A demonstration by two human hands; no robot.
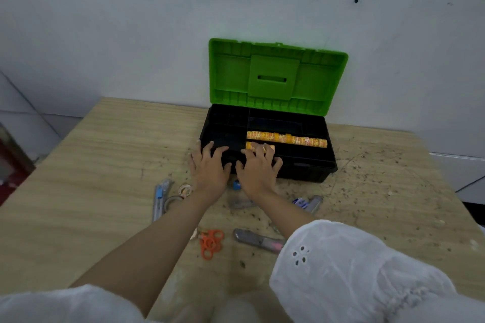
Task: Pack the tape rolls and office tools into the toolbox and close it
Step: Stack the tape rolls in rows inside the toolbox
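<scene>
A black toolbox (309,165) stands open on the table, its green lid (275,73) leaning back against the wall. A row of several orange tape rolls (287,138) lies in a long compartment. My right hand (258,169) reaches over the front rim, fingers on a second short row of orange tape rolls (249,145) in the compartment in front. My left hand (210,168) rests spread on the front left rim, holding nothing. On the table lie two small tape rolls (181,195), orange scissors (210,242) and a utility knife (258,240).
A blue-and-white tool (160,199) lies left of the tape rolls. A stapler-like tool and a blue-white packet (308,203) lie at the right, a small blue item (237,185) between my wrists. The wooden table (91,191) is dirty at the right. The wall stands close behind.
</scene>
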